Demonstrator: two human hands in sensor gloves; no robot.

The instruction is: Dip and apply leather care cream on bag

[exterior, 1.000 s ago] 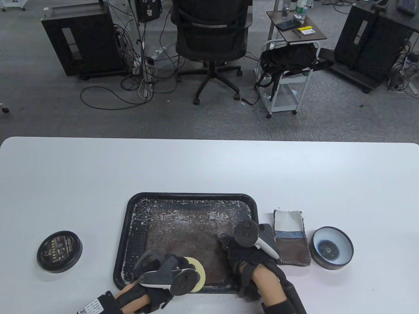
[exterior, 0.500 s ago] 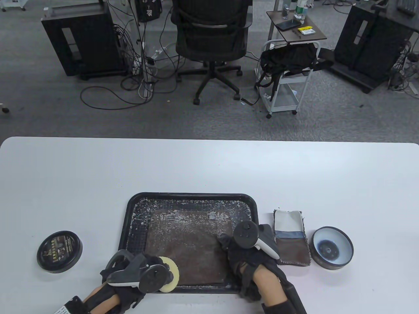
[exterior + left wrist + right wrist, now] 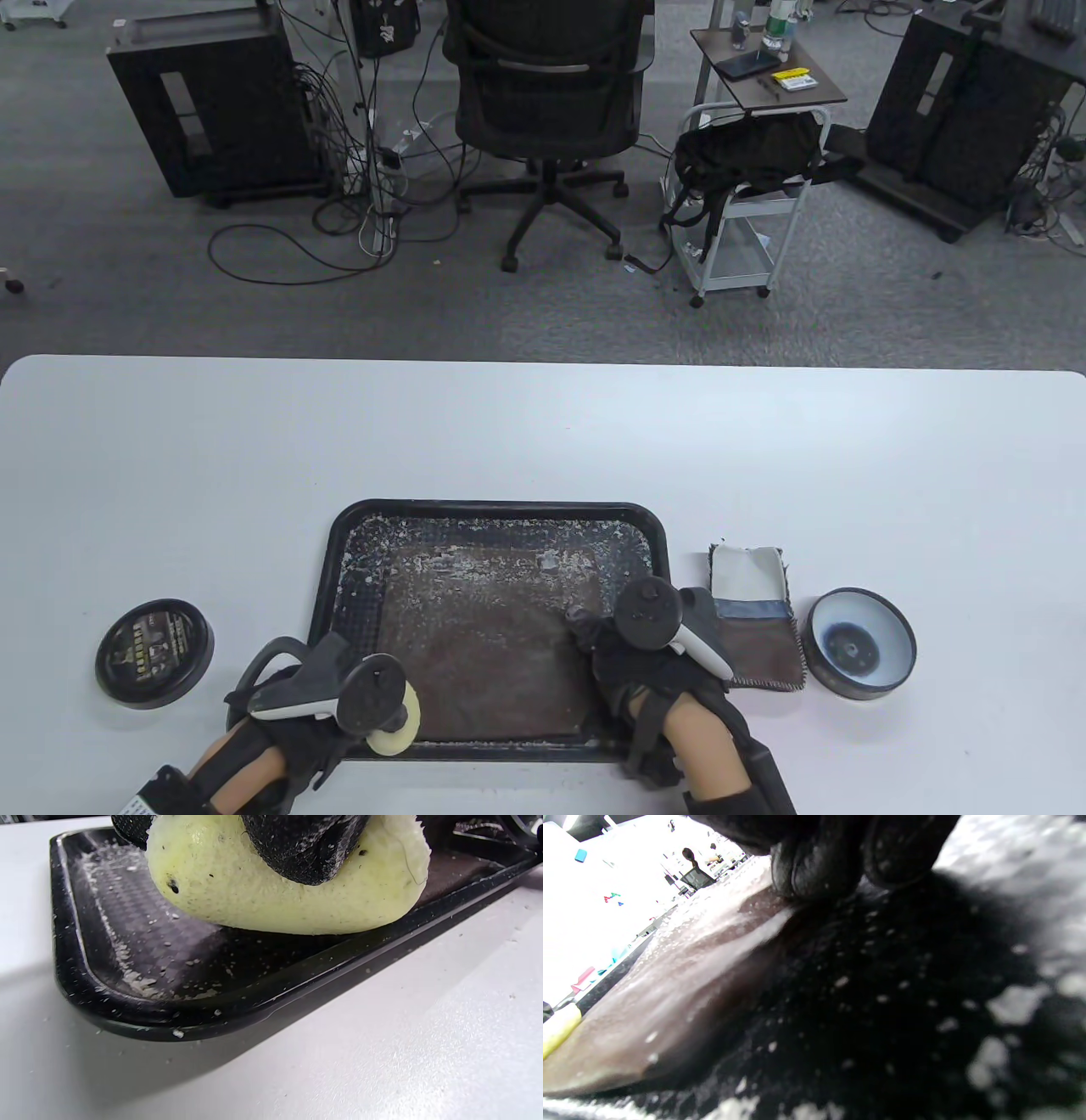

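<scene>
A: The left hand (image 3: 293, 709) grips the yellow sponge (image 3: 288, 887) over the near-left corner of the black tray (image 3: 356, 535).

B: And the right hand (image 3: 632, 671)?

A: Its fingers (image 3: 814, 866) press flat on the brown bag (image 3: 484, 645) inside the tray. The cream tin (image 3: 861, 645) sits open, far right on the surface (image 3: 543, 433).

Beyond the table: office clutter on grey carpet

A black office chair (image 3: 543, 102) stands at twelve o'clock, cables (image 3: 339, 212) trailing over the floor at eleven (looped and tangled). A dark cabinet (image 3: 212, 102) sits at ten o'clock, another (image 3: 959, 110) at two. At one o'clock a white wheeled cart (image 3: 738, 229) carries a black backpack (image 3: 751, 153), beside a small side table (image 3: 768, 76) with a bottle (image 3: 779, 25) on it.
</scene>
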